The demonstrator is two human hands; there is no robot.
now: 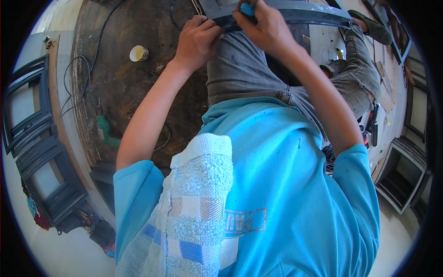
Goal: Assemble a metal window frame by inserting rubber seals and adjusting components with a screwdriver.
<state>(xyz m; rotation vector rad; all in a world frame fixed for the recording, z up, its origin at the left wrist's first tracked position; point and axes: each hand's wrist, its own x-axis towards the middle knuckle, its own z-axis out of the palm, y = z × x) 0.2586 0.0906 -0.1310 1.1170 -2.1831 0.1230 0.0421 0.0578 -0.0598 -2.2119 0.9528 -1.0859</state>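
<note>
right hand (269, 30) clamped around blue handle (248, 9); left hand (197, 42) at dark frame (316, 16), grip unclear

At the upper left of the view we see a stained brown worktop (122, 78) carrying a small white cup (140, 54) with something pale yellow inside. Left of the cup we make out a thin dark cord (98, 42) looping down, and below it a green power tool (105, 130). Along the left edge we find stacked dark frames (45, 92), with bunched cloth (76, 220) beneath; at the lower right, light-edged frames (410, 148).
</note>
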